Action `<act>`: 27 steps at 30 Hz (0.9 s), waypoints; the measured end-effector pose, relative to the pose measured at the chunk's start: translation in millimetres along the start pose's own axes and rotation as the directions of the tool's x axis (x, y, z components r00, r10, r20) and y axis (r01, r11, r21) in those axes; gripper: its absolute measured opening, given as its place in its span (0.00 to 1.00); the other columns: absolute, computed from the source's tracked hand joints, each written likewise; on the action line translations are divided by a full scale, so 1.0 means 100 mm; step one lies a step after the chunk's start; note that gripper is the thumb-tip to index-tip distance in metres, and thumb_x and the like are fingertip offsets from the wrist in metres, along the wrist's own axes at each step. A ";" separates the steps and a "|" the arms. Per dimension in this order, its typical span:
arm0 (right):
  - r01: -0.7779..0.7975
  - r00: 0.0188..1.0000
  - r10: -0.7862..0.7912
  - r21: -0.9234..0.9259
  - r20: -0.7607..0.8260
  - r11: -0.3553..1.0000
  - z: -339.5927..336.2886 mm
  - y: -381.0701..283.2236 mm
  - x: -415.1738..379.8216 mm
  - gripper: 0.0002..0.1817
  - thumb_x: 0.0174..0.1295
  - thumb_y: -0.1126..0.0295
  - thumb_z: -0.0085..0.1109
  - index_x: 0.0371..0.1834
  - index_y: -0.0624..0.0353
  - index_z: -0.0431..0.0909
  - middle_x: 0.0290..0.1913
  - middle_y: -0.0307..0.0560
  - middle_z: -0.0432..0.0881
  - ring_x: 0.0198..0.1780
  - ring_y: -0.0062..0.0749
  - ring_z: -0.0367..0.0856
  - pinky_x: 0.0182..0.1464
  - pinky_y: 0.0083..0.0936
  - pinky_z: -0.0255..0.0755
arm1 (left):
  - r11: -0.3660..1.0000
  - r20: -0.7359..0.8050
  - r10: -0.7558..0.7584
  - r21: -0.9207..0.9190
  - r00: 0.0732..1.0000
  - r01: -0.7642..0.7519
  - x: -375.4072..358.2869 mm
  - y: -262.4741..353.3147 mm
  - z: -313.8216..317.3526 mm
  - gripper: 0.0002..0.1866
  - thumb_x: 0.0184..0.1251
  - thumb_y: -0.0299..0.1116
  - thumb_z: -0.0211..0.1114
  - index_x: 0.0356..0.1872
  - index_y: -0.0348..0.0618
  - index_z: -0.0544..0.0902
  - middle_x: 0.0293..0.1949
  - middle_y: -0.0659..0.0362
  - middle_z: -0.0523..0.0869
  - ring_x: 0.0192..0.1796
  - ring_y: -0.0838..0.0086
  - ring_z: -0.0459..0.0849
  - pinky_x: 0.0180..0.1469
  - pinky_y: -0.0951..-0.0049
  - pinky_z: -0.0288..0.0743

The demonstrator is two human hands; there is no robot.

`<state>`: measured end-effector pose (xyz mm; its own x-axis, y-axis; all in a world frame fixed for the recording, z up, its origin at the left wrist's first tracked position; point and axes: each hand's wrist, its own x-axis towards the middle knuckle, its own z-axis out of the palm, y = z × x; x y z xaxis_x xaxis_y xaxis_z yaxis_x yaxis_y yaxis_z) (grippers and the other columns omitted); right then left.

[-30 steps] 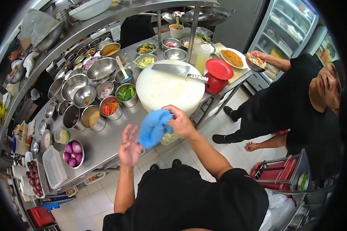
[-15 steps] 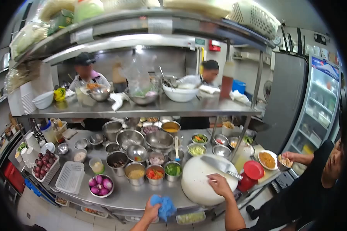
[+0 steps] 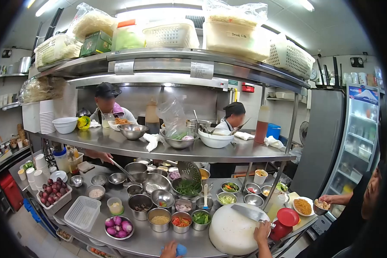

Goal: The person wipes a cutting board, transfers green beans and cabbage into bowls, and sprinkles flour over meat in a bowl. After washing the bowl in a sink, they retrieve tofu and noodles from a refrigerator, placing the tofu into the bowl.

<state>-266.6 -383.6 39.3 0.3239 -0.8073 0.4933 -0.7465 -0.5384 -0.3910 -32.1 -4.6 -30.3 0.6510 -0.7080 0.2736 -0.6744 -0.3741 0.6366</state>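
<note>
At the bottom edge my left hand is closed around a crumpled blue cloth, partly out of view. My right hand is closed at the handle of a cleaver, whose wide blade lies flat across a thick round white chopping board. Just right of that hand stands a red container with a round lid. Metal pots of green leaves, sliced red peppers and a tan minced ingredient line up left of the board.
Across the counter a co-worker's hand holds a long metal handle. A perforated strainer is over a bowl of greens. Purple onions fill a bowl. At right, another person's hand holds a small bowl. A steel shelf spans above.
The view has tilted upward. My right hand has moved from above the board to the cleaver's handle. A strainer and greens have appeared at a bowl across the counter.
</note>
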 end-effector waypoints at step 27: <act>0.047 0.997 -0.048 -0.028 -0.055 0.999 -0.09 -0.07 -0.17 0.11 0.50 0.73 0.57 0.35 0.66 0.80 0.65 0.61 0.59 0.69 0.55 0.50 0.63 0.45 0.55 | 0.956 0.107 0.029 0.288 0.994 -0.059 -0.04 -0.05 0.17 0.40 0.50 0.59 0.63 0.64 0.58 0.63 0.64 0.54 0.64 0.65 0.52 0.60 0.63 0.41 0.51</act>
<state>-272.4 -364.2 40.3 0.3273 -0.7659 0.5534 -0.7464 -0.5687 -0.3456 -37.0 -10.1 -46.5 0.5902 -0.7784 0.2137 -0.7834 -0.4884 0.3845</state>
